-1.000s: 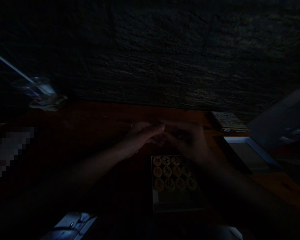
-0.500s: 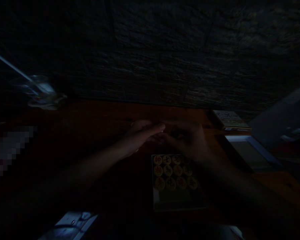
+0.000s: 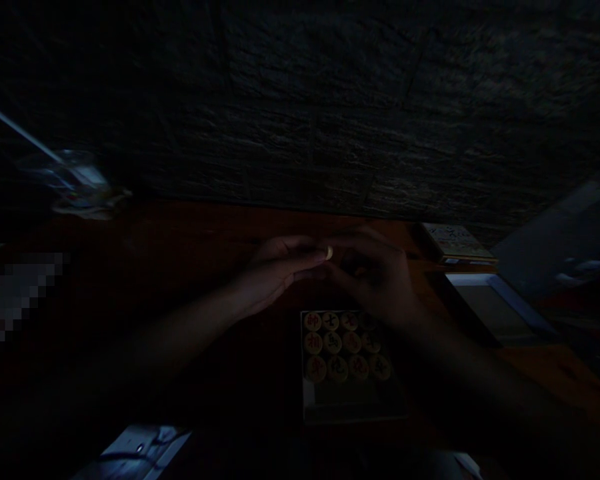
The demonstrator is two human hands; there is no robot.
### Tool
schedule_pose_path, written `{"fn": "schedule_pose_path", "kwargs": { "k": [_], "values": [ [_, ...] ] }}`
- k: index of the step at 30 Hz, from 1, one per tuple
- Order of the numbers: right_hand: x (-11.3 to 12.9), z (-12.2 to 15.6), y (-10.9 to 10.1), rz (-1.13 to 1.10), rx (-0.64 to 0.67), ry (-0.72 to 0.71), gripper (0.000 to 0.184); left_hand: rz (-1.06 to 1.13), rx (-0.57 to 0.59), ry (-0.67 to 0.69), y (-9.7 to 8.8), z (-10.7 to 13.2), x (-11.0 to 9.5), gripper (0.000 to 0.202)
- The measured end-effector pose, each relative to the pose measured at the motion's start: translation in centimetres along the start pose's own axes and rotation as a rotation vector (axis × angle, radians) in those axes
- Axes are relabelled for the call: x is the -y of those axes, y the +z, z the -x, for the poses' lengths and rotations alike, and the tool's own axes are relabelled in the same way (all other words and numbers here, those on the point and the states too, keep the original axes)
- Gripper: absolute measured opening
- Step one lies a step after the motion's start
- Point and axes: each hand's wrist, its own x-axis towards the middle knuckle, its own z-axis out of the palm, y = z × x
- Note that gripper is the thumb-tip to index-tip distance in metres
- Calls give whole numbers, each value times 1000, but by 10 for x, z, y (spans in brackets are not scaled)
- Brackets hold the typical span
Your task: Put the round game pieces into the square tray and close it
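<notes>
The scene is very dark. Above the table my left hand (image 3: 280, 267) is closed, its thumb pressing a small pale Chinese chess piece (image 3: 329, 253) seen edge-on. My right hand (image 3: 377, 273) meets it from the other side, thumb and forefinger closed at the same piece, the other fingers curled in shadow. Just below the hands lies an open shallow box (image 3: 304, 407). Rows of round Chinese chess pieces (image 3: 333, 343) with red and black characters fill its upper part; my right hand and its shadow obscure the upper right corner.
A stone-textured wall (image 3: 290, 120) rises behind the wooden table (image 3: 180, 227). On the right are a flat printed box (image 3: 457, 241) and an open tray or lid (image 3: 490, 303). At the left stands a clear cup (image 3: 80, 177) with a straw. A bright printed object (image 3: 140, 450) lies at the lower left.
My left hand has turned slightly and its fingers have drawn together. The piece's pale edge now shows clearly at the thumb tip. My right hand stays nearly in place.
</notes>
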Motion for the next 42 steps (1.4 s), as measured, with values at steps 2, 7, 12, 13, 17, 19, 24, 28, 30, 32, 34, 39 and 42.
{"fn": "schedule_pose_path", "kwargs": {
  "k": [2,7,12,13,17,19,24,28,30,32,34,39,42],
  "values": [
    [1,-1,0,-15,-15,9,29,-14,-34,29,2,0,-1,19],
    [3,-2,1,-59,-28,99,23,-72,-127,102,2,1,0,31],
    [7,-4,6,-188,-73,249,21,-146,-126,164,-1,1,2,37],
    [8,-4,7,-213,-88,264,23,-173,-132,170,-1,2,2,39],
    [8,-5,10,-275,-125,311,30,-288,-144,201,2,4,-1,38],
    [6,-5,11,-299,-132,345,30,-318,-142,218,3,6,-3,35],
    [2,-4,11,-414,-106,426,32,-341,-170,246,5,8,-5,34],
    [2,-6,10,-393,-121,400,33,-374,-195,274,5,7,-3,30],
    [2,-7,10,-383,-133,406,36,-406,-192,304,4,7,-1,26],
    [2,-6,11,-389,-134,425,39,-452,-174,333,3,7,1,24],
    [2,-6,11,-413,-127,452,40,-506,-152,364,2,8,3,22],
    [4,-4,12,-451,-106,508,39,-484,-124,409,2,6,5,21],
    [6,-5,11,-478,-84,519,34,-424,-169,388,2,5,4,22]
  ]
}}
